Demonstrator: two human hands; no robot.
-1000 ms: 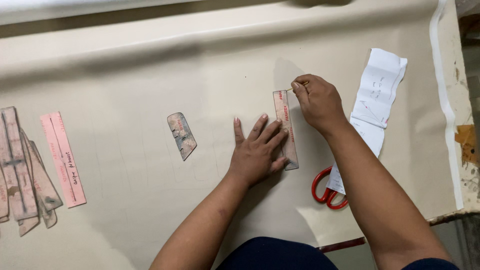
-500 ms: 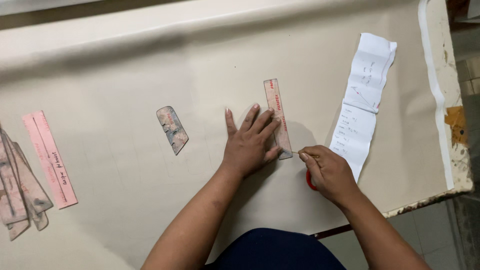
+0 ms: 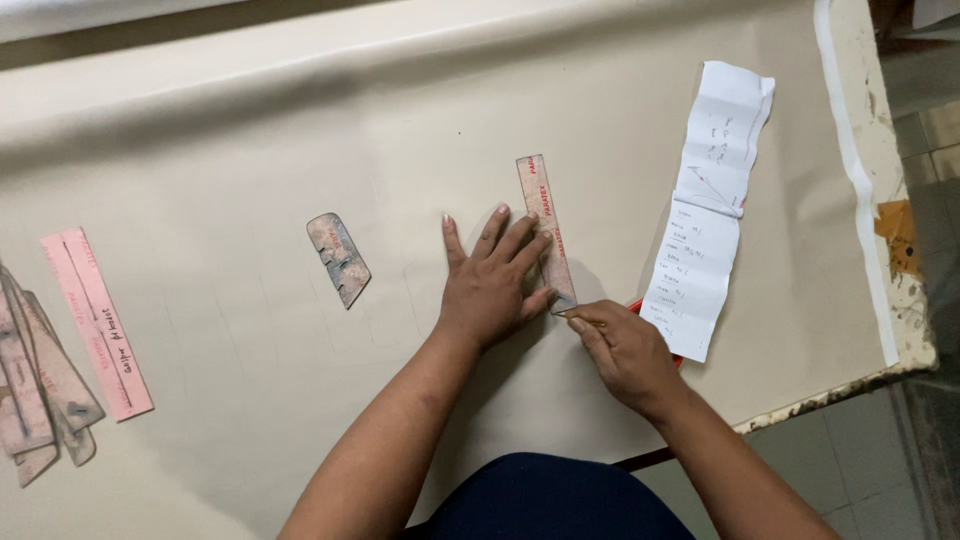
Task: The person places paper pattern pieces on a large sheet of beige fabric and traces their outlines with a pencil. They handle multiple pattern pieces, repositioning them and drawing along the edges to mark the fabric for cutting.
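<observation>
My left hand point(image 3: 493, 280) lies flat, fingers spread, pressing a narrow worn ruler point(image 3: 540, 205) onto the cream fabric point(image 3: 250, 150) on the table. My right hand point(image 3: 622, 350) sits at the ruler's near end with its fingers pinched together, as if around a small marking tool that I cannot make out. The ruler runs away from me, slightly tilted.
A folded white paper slip with handwriting point(image 3: 712, 200) lies right of the ruler, red scissor handles point(image 3: 636, 304) peeking from under it. A small worn pattern piece point(image 3: 338, 258) lies left of my hands. Pink and worn strips point(image 3: 95, 320) lie at far left. Table edge point(image 3: 900, 300) is at right.
My right hand has moved from the ruler's far end down along its right edge to the near end. The left hand has stayed pressed on the ruler.
</observation>
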